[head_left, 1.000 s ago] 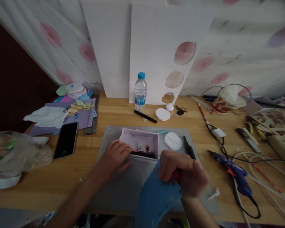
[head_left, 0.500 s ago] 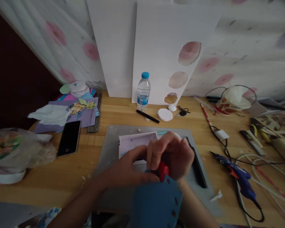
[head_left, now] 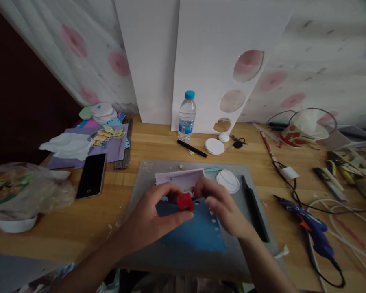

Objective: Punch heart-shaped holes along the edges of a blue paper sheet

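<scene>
A small red craft punch (head_left: 185,202) sits between the thumb and fingers of my left hand (head_left: 154,211). Beneath it, a blue sheet (head_left: 195,232) with punched holes along its edges lies low over the grey cutting mat (head_left: 137,199). My right hand (head_left: 224,205) is just right of the punch, fingers loosely bent and apart, over the sheet's edge; nothing shows in it. Behind both hands is a shallow white paper tray (head_left: 178,177) with small scraps in it, partly hidden. A white paper disc (head_left: 227,181) rests on the mat.
A black bar (head_left: 254,209) lies at the mat's right side, with a blue glue gun (head_left: 308,224) and cables beyond. A water bottle (head_left: 187,116) stands before white boards (head_left: 201,49). Left are a phone (head_left: 92,176) and bagged bowl (head_left: 24,191).
The punch has shifted left in my left hand, and my right hand has come off it. The blue sheet has moved up and away from me, lower over the mat.
</scene>
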Demonstrator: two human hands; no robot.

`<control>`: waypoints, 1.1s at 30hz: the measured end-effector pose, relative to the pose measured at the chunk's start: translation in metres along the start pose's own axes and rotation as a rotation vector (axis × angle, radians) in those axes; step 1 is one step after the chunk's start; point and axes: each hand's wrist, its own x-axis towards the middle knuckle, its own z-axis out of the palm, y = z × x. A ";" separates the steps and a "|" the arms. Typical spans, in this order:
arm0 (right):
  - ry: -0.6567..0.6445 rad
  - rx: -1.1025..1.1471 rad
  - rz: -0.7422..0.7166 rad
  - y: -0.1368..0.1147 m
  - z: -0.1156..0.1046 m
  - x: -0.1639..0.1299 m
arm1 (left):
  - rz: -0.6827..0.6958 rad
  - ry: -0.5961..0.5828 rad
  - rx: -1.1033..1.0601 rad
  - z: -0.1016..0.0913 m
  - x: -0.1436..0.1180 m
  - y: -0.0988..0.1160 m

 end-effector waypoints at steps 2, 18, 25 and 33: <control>-0.169 -0.184 0.032 -0.003 -0.005 -0.012 | -0.034 -0.036 0.029 -0.003 -0.003 0.000; -0.305 0.121 0.359 0.004 -0.005 -0.017 | -0.120 -0.619 -0.059 -0.019 0.021 -0.019; -0.214 0.203 0.499 0.016 0.001 -0.009 | -0.199 -0.639 -0.071 -0.014 0.035 -0.028; -0.146 0.508 0.694 0.035 0.011 -0.010 | -0.462 -0.425 -0.228 -0.002 0.040 -0.051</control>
